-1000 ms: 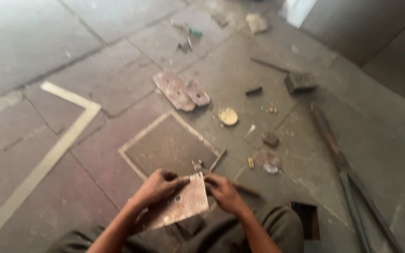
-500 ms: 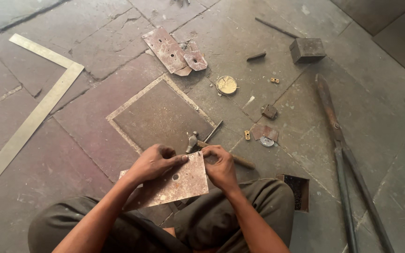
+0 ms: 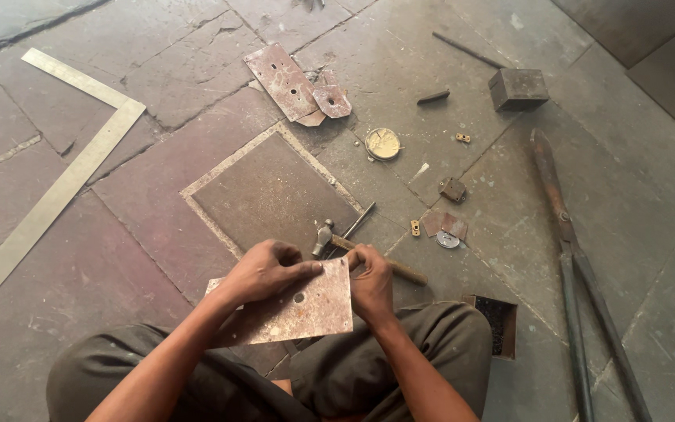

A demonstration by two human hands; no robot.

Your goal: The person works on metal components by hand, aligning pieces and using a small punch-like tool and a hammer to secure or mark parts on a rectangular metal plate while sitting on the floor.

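Plate: you are holding a flat, rusty metal plate (image 3: 291, 309) over your lap, above your knees; it is roughly rectangular, pitted and brown, with a small round hole near its middle.
Plate axis: its long side is running left to right, the right end tipped slightly up and away from you.
Left hand: your left hand (image 3: 263, 270) is resting on the plate's upper left edge, the fingers curled and pressed down on the top face, the thumb lying along the rim.
Right hand: your right hand (image 3: 370, 280) is gripping the plate's right edge, the fingers bent close together around it.
Hammer: a small hammer (image 3: 357, 252) with a wooden handle is lying on the stone floor (image 3: 119, 234) just beyond your hands, its steel head pointing left.
Base slab: a dull rectangular metal slab (image 3: 275, 195) is sitting on the floor beyond the hammer.
Cutters: long-handled cutters (image 3: 580, 273) are lying at your right, well apart.
Scraps: two more rusty drilled plates (image 3: 294, 84) are lying farther off.
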